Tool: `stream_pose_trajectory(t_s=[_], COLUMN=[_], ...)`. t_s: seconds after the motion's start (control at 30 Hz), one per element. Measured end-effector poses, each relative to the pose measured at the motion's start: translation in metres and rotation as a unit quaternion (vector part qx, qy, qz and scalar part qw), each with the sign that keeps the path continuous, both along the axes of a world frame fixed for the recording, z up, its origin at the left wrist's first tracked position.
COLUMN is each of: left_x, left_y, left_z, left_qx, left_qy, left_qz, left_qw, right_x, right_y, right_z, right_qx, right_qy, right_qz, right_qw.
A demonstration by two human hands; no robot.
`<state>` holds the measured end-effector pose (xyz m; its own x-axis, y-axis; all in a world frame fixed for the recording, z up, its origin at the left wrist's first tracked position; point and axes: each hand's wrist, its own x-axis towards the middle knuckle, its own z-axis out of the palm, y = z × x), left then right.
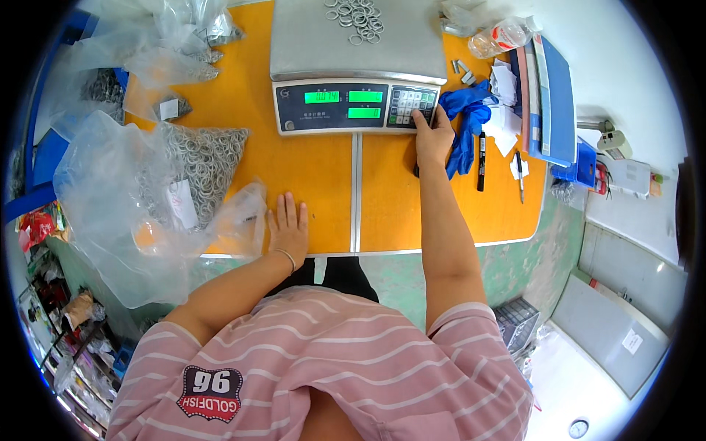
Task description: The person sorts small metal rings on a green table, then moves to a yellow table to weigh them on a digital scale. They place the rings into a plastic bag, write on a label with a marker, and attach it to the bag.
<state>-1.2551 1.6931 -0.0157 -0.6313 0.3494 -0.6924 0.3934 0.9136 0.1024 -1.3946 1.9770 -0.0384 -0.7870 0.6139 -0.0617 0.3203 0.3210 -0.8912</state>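
Note:
A digital counting scale (pixel 331 117) with lit green displays stands at the back middle of the table. Several small metal rings (pixel 358 18) lie loose on its grey weighing plate (pixel 316 51). My right hand (pixel 434 136) is at the scale's right front corner, the thumb on the keypad (pixel 409 108) and the other fingers round the casing's edge; it holds nothing loose. Flat on the table's front edge rests my left hand (pixel 287 228), fingers stretched out. Beside it is a large clear plastic bag (pixel 110 191) with a heap of metal rings (pixel 209 158) and a white label (pixel 182 204).
Further bags of metal parts (pixel 173 108) fill the back left. On the right are blue gloves (pixel 465 121), a black marker (pixel 482 162), a pen (pixel 521 176), crumpled paper (pixel 504 125), upright folders (pixel 555 103) and a plastic bottle (pixel 504 37). The orange table (pixel 309 165) has a metal seam.

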Motion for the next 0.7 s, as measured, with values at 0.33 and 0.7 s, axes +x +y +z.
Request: stream_pose_trajectory(t_s=[0.33, 0.7], left_x=[-0.013, -0.01], left_y=[0.004, 0.006], left_z=[0.001, -0.003], left_qx=[-0.085, -0.08], left_qy=[-0.098, -0.097], left_qz=[-0.042, -0.038], left_qw=[0.991, 0.991], right_x=[0.005, 0.006], right_y=[-0.01, -0.015], right_z=[0.018, 0.011], right_qx=[-0.027, 0.101], right_qy=[0.014, 0.045], right_qz=[0.081, 0.072], right_qw=[0.996, 0.991])
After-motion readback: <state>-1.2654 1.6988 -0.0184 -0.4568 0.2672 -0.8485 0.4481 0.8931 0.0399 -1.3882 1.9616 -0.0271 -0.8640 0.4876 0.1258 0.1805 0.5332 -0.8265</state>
